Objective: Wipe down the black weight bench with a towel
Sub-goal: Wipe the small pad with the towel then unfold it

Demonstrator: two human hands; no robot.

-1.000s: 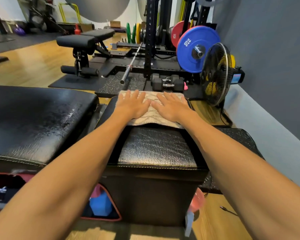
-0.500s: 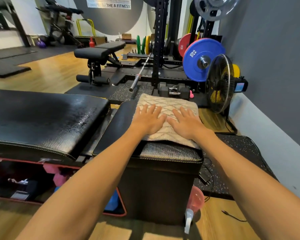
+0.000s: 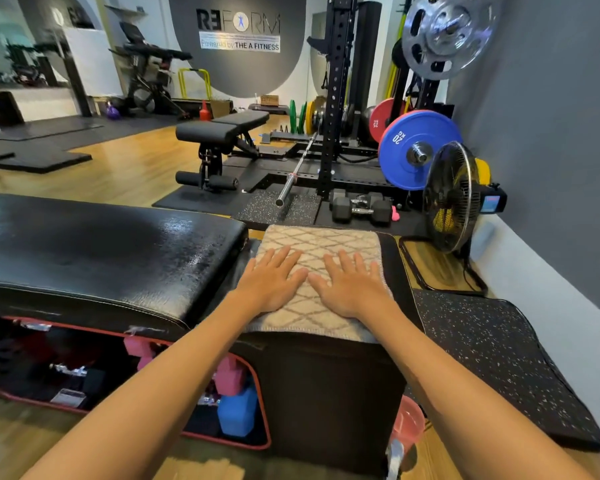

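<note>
A beige towel with a brown diamond pattern lies flat over the small black seat pad of the weight bench. My left hand and my right hand press on it side by side, palms down, fingers straight. The towel's near edge reaches the pad's front edge. To the left, the long black back pad shines with wet streaks.
Under the bench sit pink and blue dumbbells. A black floor fan stands right of the pad, with a speckled rubber mat near it. Beyond are hex dumbbells, a barbell, a rack with a blue plate and another bench.
Both hands have pulled the towel toward me, from the far end of the seat pad to its near edge. The camera view has tilted upward.
</note>
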